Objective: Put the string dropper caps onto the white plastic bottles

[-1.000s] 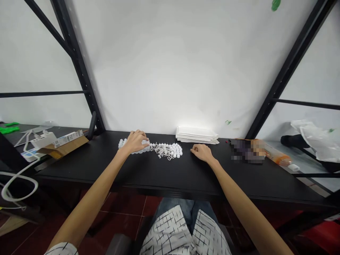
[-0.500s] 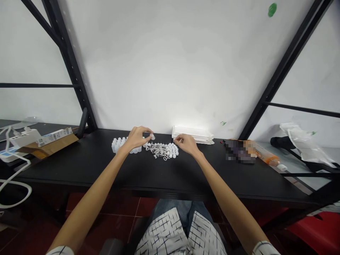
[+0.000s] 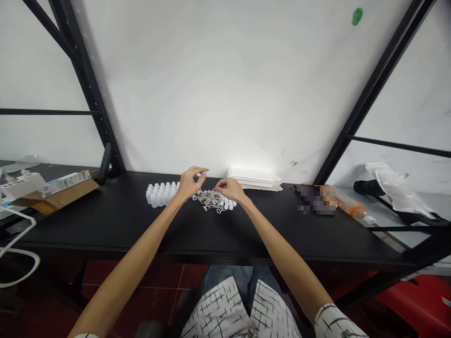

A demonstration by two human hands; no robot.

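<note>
My left hand (image 3: 190, 184) is raised just above the black table, thumb and fingers closed around a small translucent plastic bottle (image 3: 199, 175), mostly hidden by the fingers. Beside it on the left, similar translucent white bottles (image 3: 160, 193) stand close together in rows. My right hand (image 3: 230, 188) hovers at the right part of a pile of thin pale looped cords (image 3: 210, 201), its fingertips pinched; what they hold, if anything, is too small to make out. Small white caps (image 3: 229, 204) stand in a cluster under and in front of the right hand.
A stack of flat white packets (image 3: 254, 179) lies against the wall behind my right hand. To the right are a blurred dark item (image 3: 313, 199) and a bottle with an orange band (image 3: 357, 211). Leftward lie an open cardboard box (image 3: 58, 192) and white cables (image 3: 21, 239).
My right hand has moved left, from the right edge of the white caps to over the pile, closer to my left hand. My left hand has shifted slightly right with the small bottle.
</note>
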